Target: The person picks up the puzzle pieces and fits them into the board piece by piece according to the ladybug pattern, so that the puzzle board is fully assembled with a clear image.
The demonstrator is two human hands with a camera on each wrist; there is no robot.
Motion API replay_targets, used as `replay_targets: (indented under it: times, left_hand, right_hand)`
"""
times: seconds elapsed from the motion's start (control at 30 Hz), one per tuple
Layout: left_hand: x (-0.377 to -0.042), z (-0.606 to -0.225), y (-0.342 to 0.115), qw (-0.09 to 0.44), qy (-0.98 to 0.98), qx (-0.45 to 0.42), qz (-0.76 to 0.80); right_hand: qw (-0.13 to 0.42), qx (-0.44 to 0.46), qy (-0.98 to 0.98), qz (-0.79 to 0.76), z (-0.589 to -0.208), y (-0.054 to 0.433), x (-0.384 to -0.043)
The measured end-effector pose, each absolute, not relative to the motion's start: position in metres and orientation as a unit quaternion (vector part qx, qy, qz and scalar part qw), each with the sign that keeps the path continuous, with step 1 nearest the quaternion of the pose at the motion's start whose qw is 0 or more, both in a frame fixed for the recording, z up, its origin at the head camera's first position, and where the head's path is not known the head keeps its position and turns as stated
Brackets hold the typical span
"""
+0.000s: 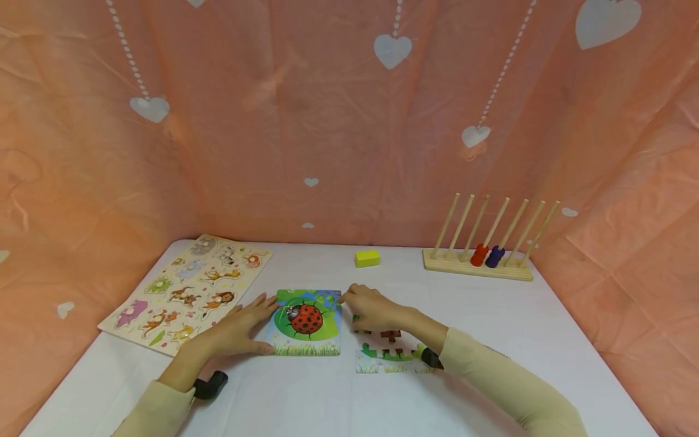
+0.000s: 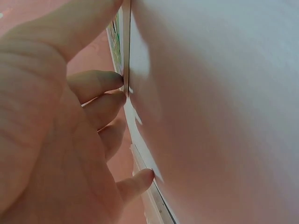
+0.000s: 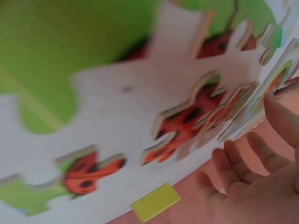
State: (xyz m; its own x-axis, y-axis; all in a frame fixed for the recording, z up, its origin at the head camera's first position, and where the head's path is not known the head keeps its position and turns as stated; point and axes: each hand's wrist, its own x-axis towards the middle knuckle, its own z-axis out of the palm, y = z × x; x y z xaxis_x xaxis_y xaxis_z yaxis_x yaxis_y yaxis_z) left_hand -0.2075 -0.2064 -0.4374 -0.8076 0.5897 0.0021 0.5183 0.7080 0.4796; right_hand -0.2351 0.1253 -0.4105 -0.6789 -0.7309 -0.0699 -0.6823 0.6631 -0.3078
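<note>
A ladybug puzzle board (image 1: 307, 321) lies flat on the white table (image 1: 306, 394). My left hand (image 1: 255, 325) rests against the board's left edge, fingers stretched along it and thumb at the bottom left corner. In the left wrist view its fingertips (image 2: 114, 81) touch the thin board edge (image 2: 125, 46). My right hand (image 1: 363, 306) touches the board's top right corner with its fingertips. Loose ladybug puzzle pieces (image 1: 388, 355) lie under my right wrist; the right wrist view shows these pieces (image 3: 187, 121) close and blurred, with my relaxed fingers (image 3: 261, 154) beside the board's corner (image 3: 275, 79).
An animal peg puzzle (image 1: 191, 291) lies at the left. A yellow block (image 1: 367, 258) sits behind the board. At the back right stands a wooden rod rack (image 1: 480, 264) with a red and a purple piece on it. A pink heart-print curtain (image 1: 327, 121) surrounds the table.
</note>
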Motion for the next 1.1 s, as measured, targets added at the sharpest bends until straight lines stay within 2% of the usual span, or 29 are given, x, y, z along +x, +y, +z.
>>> replay_targets:
  times: [0.37, 0.77, 1.1]
  left_hand:
    - [-0.202, -0.436, -0.209, 0.076, 0.921, 0.304, 0.233]
    - [-0.203, -0.438, -0.208, 0.073, 0.921, 0.304, 0.231]
    - [-0.206, -0.436, -0.207, 0.064, 0.924, 0.308, 0.218]
  right_hand:
    - [0.127, -0.364, 0.901, -0.199, -0.418, 0.141, -0.225]
    - [0.136, -0.340, 0.906, -0.214, -0.420, 0.142, -0.225]
    - [0.126, -0.353, 0.902, -0.216, -0.419, 0.147, -0.231]
